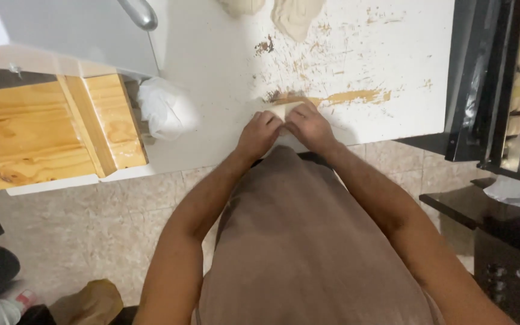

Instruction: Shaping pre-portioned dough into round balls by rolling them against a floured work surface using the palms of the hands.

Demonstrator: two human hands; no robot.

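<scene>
- Pale dough piece (286, 110) lies on the white table (224, 72), at its near edge, centre of view; only the far part shows past the knuckles.
- Left hand (259, 133): palm down, wrist bent, fingers curled over the left end of the dough piece and closed on it.
- Right hand (309, 126): palm down, fingers curled over the right end, closed on it too. Both hands touch at the fingertips, thumbs hidden.
- Forearms run from the near corners of view and converge on the dough; elbows out, over a brown apron.
- Table surface far and right of the hands is worn, with brown scraped patches.
- Dough lump (296, 18) rests at the far edge, well apart from the hands.
- White bag (165, 108), knotted, sits left of the hands on the table, beside a wooden board (49, 129).
- Black rack (489, 84) stands at the right; its contents are blurred.
</scene>
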